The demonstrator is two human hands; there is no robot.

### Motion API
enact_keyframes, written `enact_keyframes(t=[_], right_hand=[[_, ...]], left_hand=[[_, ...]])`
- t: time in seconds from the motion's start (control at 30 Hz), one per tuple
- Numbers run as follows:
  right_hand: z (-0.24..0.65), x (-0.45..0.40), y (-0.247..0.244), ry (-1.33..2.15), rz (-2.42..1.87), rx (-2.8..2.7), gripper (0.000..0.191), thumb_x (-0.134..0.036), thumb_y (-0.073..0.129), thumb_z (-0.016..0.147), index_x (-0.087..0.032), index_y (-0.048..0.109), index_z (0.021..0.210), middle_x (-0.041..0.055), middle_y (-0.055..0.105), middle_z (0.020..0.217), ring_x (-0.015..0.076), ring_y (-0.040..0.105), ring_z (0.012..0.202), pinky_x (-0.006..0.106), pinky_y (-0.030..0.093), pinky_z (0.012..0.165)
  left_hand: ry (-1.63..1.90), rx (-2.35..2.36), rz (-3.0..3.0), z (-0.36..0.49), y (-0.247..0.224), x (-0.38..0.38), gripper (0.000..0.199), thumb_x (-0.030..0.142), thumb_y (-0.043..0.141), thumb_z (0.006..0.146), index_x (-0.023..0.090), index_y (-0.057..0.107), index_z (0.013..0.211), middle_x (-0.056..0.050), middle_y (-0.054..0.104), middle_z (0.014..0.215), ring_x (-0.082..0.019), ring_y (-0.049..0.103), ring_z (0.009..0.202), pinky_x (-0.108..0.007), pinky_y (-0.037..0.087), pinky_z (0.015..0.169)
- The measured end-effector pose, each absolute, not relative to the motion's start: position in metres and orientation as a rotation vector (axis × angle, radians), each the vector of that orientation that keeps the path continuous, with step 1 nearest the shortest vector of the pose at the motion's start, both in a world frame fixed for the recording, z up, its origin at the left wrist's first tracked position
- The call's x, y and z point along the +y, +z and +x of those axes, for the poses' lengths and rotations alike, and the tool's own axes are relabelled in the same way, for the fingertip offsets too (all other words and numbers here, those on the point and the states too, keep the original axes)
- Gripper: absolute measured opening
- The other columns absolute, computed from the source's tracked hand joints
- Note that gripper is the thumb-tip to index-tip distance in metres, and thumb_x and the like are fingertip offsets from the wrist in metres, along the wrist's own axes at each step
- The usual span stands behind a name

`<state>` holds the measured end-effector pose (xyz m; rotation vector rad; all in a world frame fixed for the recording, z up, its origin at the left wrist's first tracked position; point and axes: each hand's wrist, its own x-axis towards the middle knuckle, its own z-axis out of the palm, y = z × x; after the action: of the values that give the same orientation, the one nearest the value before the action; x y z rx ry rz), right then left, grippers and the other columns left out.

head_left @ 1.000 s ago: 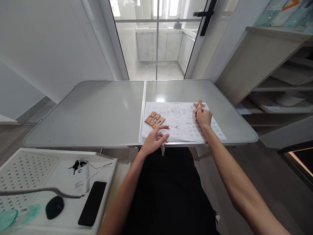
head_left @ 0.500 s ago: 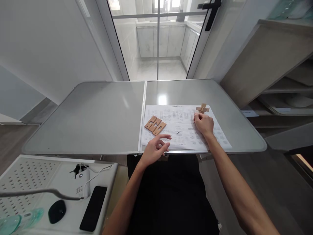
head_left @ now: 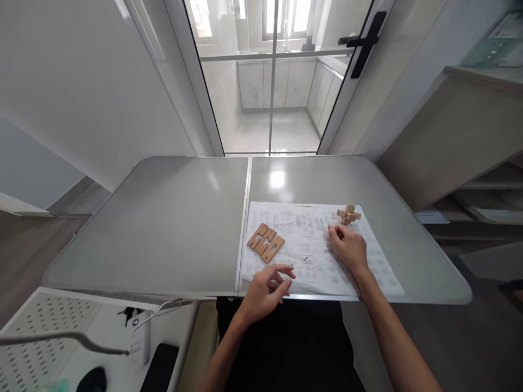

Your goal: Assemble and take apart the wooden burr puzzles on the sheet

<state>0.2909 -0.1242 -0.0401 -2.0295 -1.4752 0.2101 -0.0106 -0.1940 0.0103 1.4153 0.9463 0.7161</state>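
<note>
Resting just in front of the wooden cross (head_left: 348,214), the right hand (head_left: 350,249) lies over a printed paper sheet (head_left: 322,281), its fingers curled in and the thumb near the index finger. I can't say whether something small is pinched there, since the fingers hide it. The cross stands by itself near the sheet's far right corner, seemingly clear of the knuckles.

The left hand (head_left: 266,291) is at the near edge of the tabletop (head_left: 188,228), fingers loosely spread and bent, with nothing visible in its grasp. Its index finger reaches towards a tiny shiny bit (head_left: 292,263); a second shiny piece (head_left: 305,257) lies a little to the right, on the sheet. Beyond the left hand, a flat wooden puzzle (head_left: 266,243) of slotted slabs set side by side lies flat on the left part of the sheet.

The step in hand looks like a pause between handling the pieces, with neither wooden thing being gripped. As I judge it, taking up a shiny bit would call for a fine fingertip pinch, whereas the cross would call for unfolding the right fingers around its arms.
</note>
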Motion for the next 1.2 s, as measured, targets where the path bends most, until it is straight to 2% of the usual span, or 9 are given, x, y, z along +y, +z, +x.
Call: enact_keyframes(t=[0.27,0.43,0.5,0.57,0.67,0.8,0.97,1.07,1.2], right_hand=[[0.282,-0.125,-0.038,0.255,-2.018,-1.465,0.049,-0.058,0.047,0.101,-0.023,0.054,0.067,0.0012,0.058,0.059,0.0185,0.051,0.059,0.030,0.031,0.063],[0.282,-0.126,-0.041,0.319,-2.035,-1.467,0.049,-0.059,0.046,0.104,-0.024,0.056,0.071,0.0010,0.061,0.061,0.0198,0.055,0.060,0.030,0.034,0.064],[0.281,-0.126,-0.041,0.340,-2.035,-1.461,0.051,-0.061,0.046,0.104,-0.024,0.055,0.071,0.0001,0.059,0.061,0.0193,0.054,0.059,0.030,0.035,0.064],[0.281,-0.126,-0.039,0.353,-2.043,-1.450,0.051,-0.062,0.045,0.104,-0.024,0.054,0.071,-0.0003,0.058,0.060,0.0190,0.053,0.059,0.030,0.035,0.064],[0.280,-0.126,-0.034,0.382,-2.051,-1.442,0.052,-0.063,0.045,0.104,-0.024,0.057,0.072,0.0003,0.060,0.061,0.0197,0.055,0.059,0.030,0.035,0.063],[0.278,-0.125,-0.030,0.434,-2.045,-1.451,0.053,-0.066,0.045,0.104,-0.024,0.059,0.074,0.0008,0.062,0.062,0.0203,0.056,0.058,0.031,0.037,0.062],[0.266,-0.127,-0.018,0.568,-1.918,-1.534,0.051,-0.064,0.047,0.106,-0.024,0.064,0.081,0.0055,0.074,0.078,0.0230,0.065,0.068,0.033,0.046,0.067],[0.248,-0.132,-0.006,0.688,-1.849,-1.623,0.045,-0.059,0.048,0.109,-0.024,0.068,0.089,0.0059,0.075,0.084,0.0241,0.069,0.075,0.034,0.050,0.070],[0.222,-0.140,0.005,0.800,-1.728,-1.779,0.032,-0.047,0.049,0.110,-0.025,0.068,0.097,0.0040,0.075,0.093,0.0208,0.070,0.075,0.033,0.054,0.072]], left_hand=[[0.638,1.004,1.437,-0.015,0.020,-0.194,0.026,0.030,0.064,0.100,0.019,0.073,0.121,-0.009,0.079,0.109,-0.013,0.068,0.073,-0.024,0.057,0.063],[0.636,0.942,1.298,-0.023,0.019,-0.194,0.032,0.040,0.065,0.102,0.018,0.072,0.124,-0.012,0.078,0.108,-0.015,0.070,0.074,-0.024,0.057,0.062],[0.687,0.965,1.283,-0.028,0.019,-0.193,0.032,0.045,0.065,0.103,0.018,0.073,0.119,-0.009,0.078,0.099,-0.013,0.065,0.067,-0.023,0.054,0.059],[0.792,1.069,1.345,-0.033,0.020,-0.190,0.030,0.045,0.060,0.106,0.019,0.074,0.109,-0.005,0.074,0.084,-0.012,0.061,0.062,-0.026,0.056,0.066],[0.974,1.290,1.543,-0.040,0.022,-0.179,0.028,0.042,0.058,0.107,0.020,0.075,0.101,-0.002,0.069,0.074,-0.015,0.064,0.068,-0.028,0.057,0.073],[1.064,1.557,1.719,-0.046,0.022,-0.159,0.021,0.039,0.060,0.105,0.023,0.072,0.109,-0.002,0.068,0.084,-0.018,0.064,0.074,-0.029,0.057,0.072],[1.074,1.673,1.907,-0.054,0.013,-0.145,0.021,0.034,0.059,0.105,0.025,0.066,0.123,-0.007,0.068,0.108,-0.023,0.066,0.095,-0.038,0.060,0.087],[1.037,1.728,1.965,-0.058,0.005,-0.141,0.025,0.033,0.059,0.106,0.025,0.062,0.130,-0.010,0.066,0.120,-0.025,0.067,0.106,-0.042,0.061,0.093],[0.978,1.806,2.023,-0.061,-0.003,-0.136,0.031,0.033,0.059,0.106,0.024,0.058,0.135,-0.012,0.066,0.126,-0.029,0.067,0.115,-0.048,0.059,0.098]])
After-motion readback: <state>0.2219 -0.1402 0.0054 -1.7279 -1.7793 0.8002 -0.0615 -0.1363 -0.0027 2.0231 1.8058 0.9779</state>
